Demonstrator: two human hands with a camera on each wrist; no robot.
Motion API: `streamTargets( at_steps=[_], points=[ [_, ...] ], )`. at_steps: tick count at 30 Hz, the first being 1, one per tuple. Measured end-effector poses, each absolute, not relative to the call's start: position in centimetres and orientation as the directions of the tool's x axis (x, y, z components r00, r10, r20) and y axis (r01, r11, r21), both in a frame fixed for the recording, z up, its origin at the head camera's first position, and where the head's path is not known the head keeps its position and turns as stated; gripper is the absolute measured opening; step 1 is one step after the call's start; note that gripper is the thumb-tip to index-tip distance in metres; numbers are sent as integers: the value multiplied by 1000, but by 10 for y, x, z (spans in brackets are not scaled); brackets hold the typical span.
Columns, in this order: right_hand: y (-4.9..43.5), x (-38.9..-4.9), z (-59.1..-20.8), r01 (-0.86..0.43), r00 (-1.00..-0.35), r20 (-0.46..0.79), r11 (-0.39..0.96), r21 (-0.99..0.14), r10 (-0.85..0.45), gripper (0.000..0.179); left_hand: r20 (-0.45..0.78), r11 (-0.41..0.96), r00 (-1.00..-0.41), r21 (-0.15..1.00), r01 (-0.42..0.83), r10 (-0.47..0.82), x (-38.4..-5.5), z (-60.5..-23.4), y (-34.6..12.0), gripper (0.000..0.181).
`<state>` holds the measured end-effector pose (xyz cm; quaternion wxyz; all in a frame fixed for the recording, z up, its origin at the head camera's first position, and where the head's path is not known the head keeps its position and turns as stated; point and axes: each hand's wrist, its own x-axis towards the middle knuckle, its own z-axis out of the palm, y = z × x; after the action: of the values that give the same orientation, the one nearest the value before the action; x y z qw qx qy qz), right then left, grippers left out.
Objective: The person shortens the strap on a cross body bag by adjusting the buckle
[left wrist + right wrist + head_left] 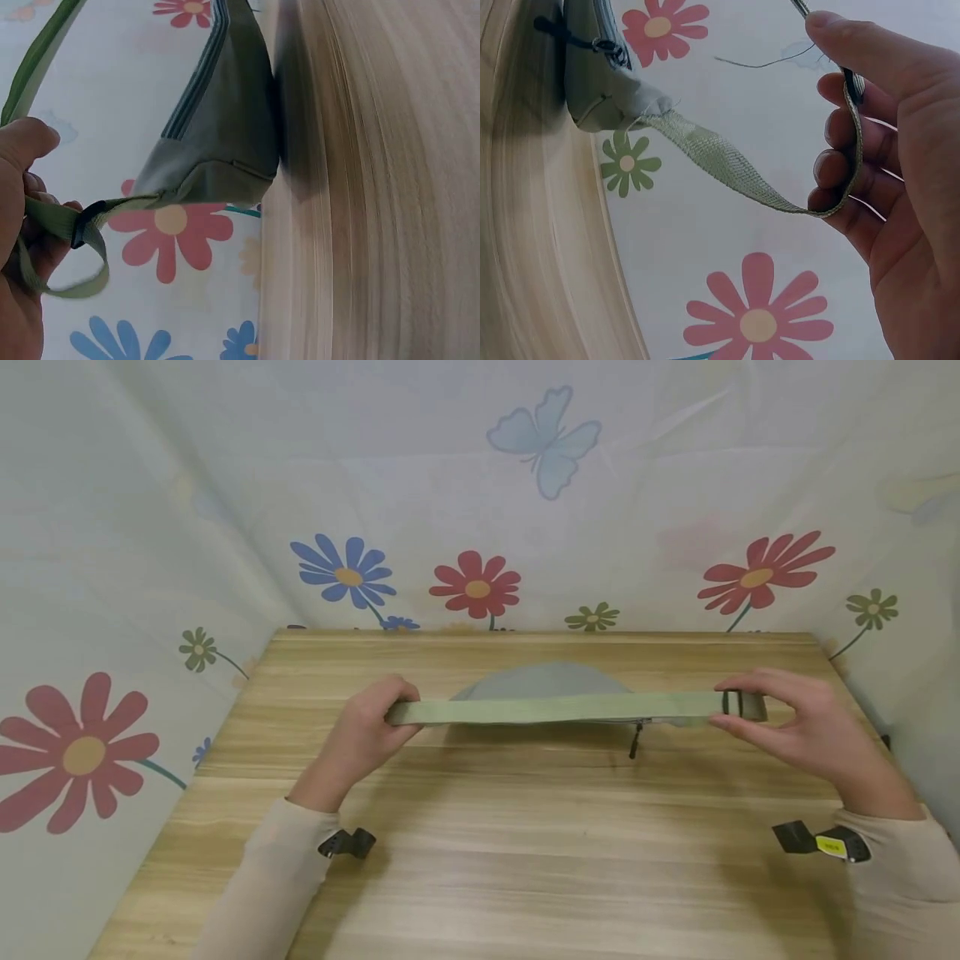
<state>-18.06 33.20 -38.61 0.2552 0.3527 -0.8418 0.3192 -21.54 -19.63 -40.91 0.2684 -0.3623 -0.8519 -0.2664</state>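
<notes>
A grey-green waist bag with a zip stands on the wooden table, largely hidden behind its own strap in the head view. That pale green strap is stretched level between both hands, in front of and above the bag. My left hand grips its left end; in the left wrist view a dark slider and a strap loop hang by the fingers. With thumb and fingers, my right hand pinches the other end by a black buckle. A dark zip pull dangles from the bag.
The wood-grain table reaches back to a white cloth backdrop printed with flowers and a butterfly. Similar cloth hangs at both sides. Black wrist-camera mounts sit at the sleeves. A loose thread trails near my right thumb.
</notes>
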Motion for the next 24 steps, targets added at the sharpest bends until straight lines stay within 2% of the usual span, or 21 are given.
streamTargets(
  at_steps=[7, 12, 14, 15, 19, 24],
  points=[
    [341, -178, -389, -736, -645, 660, 549, -398, -387, 63, 648, 510, -625, 394, 764, 435, -221, -416, -209, 37],
    [343, -177, -390, -725, -651, 668, 557, -406, -361, 46, 615, 450, -674, 508, 735, 409, -221, -418, -213, 33],
    [342, -174, -390, -715, -668, 661, 540, -443, -342, 30, 595, 382, -705, 593, 709, 385, -219, -419, -212, 32],
    [340, -173, -390, -707, -680, 655, 533, -465, -329, 27, 586, 334, -719, 638, 694, 375, -219, -419, -212, 32],
    [334, -169, -388, -658, -734, 630, 499, -565, -254, 46, 569, 100, -747, 769, 632, 342, -217, -421, -208, 31],
    [327, -169, -387, -659, -738, 650, 398, -638, -182, 41, 586, -63, -749, 799, 598, 310, -219, -424, -203, 29]
  ],
)
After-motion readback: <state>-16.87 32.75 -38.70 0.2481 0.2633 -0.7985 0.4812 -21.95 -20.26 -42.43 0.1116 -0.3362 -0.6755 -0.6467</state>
